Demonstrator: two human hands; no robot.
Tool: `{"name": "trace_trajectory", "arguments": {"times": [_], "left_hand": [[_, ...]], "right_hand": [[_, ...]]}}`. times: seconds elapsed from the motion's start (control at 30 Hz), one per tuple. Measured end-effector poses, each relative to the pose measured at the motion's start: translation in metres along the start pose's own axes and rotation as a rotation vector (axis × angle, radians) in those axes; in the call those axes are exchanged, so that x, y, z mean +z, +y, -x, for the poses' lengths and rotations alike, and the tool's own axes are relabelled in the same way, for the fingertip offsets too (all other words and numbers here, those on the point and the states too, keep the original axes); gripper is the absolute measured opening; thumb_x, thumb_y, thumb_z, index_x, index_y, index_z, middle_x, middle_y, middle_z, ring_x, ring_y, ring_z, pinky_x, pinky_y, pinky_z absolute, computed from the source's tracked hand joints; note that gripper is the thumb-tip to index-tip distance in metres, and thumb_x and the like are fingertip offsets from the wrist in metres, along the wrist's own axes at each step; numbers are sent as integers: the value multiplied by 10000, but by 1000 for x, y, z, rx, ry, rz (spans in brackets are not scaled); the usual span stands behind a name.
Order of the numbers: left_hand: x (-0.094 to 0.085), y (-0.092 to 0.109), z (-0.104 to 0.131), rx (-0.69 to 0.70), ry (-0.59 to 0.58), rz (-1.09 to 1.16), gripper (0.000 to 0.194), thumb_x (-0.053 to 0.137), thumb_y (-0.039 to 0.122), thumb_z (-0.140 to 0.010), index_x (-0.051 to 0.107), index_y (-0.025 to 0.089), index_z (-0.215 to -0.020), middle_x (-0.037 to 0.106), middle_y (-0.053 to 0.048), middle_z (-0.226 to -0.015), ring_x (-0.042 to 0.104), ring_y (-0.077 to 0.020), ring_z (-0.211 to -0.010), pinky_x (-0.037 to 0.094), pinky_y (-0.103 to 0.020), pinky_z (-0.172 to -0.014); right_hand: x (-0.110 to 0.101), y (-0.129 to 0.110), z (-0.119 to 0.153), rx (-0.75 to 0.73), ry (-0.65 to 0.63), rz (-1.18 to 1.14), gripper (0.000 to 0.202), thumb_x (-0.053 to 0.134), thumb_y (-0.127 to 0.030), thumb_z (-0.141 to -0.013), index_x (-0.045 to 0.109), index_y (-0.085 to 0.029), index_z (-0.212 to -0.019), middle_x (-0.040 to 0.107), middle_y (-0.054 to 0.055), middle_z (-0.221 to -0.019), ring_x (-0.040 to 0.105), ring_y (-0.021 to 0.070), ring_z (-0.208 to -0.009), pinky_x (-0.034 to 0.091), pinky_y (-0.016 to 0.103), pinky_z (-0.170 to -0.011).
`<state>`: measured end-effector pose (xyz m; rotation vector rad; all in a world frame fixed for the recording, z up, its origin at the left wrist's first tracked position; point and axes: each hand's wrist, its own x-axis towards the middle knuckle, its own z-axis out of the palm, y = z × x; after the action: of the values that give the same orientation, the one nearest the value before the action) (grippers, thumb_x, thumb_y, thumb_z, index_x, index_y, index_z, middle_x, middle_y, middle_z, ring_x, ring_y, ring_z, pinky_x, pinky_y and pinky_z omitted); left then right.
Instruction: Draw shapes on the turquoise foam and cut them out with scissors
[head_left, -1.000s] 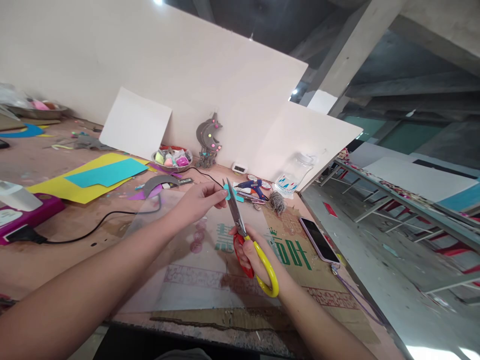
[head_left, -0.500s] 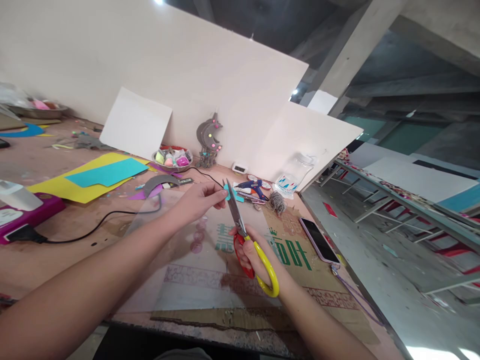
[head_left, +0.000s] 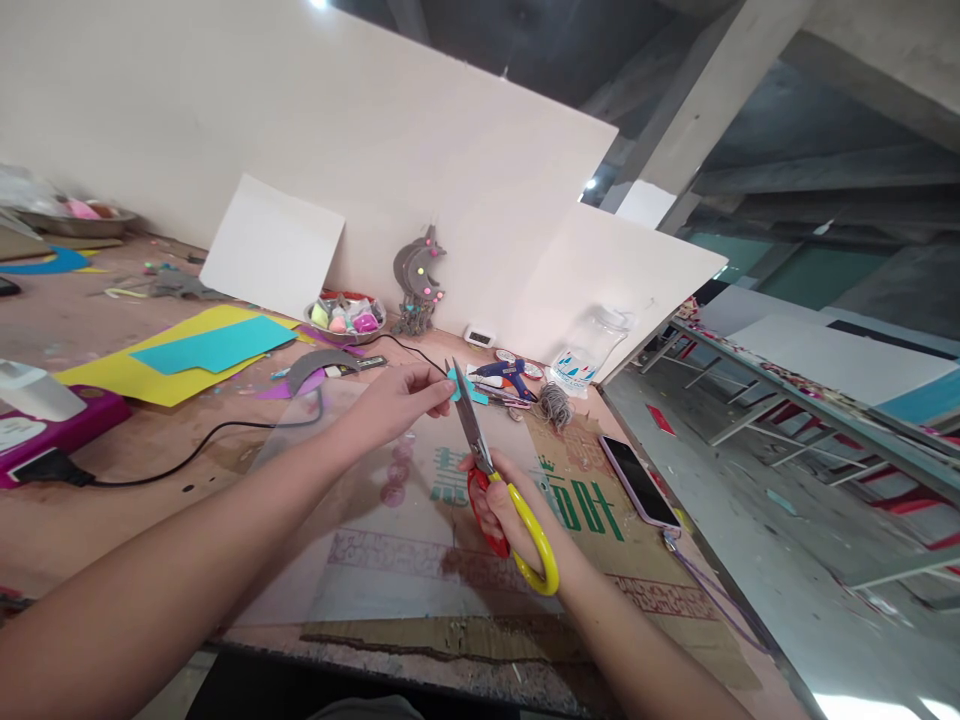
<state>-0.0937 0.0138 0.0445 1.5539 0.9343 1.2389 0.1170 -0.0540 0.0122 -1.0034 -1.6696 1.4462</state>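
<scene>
The small turquoise paper piece (head_left: 478,397) sits at the tips of the left hand's (head_left: 409,395) thumb and forefinger, which pinch it at its nine o'clock side; the rest shows at three o'clock from those fingertips, past the blades. The scissors (head_left: 480,455) are gripped in the right hand (head_left: 510,500), its fingers curled at the red handle, the yellow handle looping out toward five o'clock. The blades point to eleven o'clock, parted a little at the tips, and cross the paper in view. Just beyond the paper, at about two o'clock, lies a blue glue gun (head_left: 511,375), and a ball of grey yarn (head_left: 553,404) is at three o'clock. Toward six o'clock a translucent sheet (head_left: 360,490) covers part of the printed cardboard (head_left: 652,560).

Compared with half a second ago, both hands, the scissors and the paper have kept their places, and the gap between the blades looks the same.

The blades hide the middle of the paper, so I cannot tell whether it lies between them or behind. How the right thumb sits in the yellow handle is hard to make out. The power strip (head_left: 94,415) is cut off at nine o'clock
</scene>
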Motion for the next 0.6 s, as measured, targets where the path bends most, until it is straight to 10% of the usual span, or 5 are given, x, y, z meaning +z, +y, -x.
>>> {"name": "trace_trajectory", "arguments": {"times": [0.33,0.6], "left_hand": [[0,4,1,58,86,-17,239,605,379,-826,552,183,-701,656,7,-663,606,-129,-656,479,-270,-675],[4,5,2,33,-71,-28,167,557,255,-791,582,182,-643,650,8,-644,597,-122,-647,482,-251,-661]], "right_hand": [[-1,2,0,-11,-1,41,647,522,-745,-800,509,-165,-1086,344,-74,-651,247,63,-473,207,217,-419],[-1,3,-2,-46,-29,-85,621,512,-723,-827,487,-185,-1138,370,-66,-676,236,62,-462,219,222,-427]]}}
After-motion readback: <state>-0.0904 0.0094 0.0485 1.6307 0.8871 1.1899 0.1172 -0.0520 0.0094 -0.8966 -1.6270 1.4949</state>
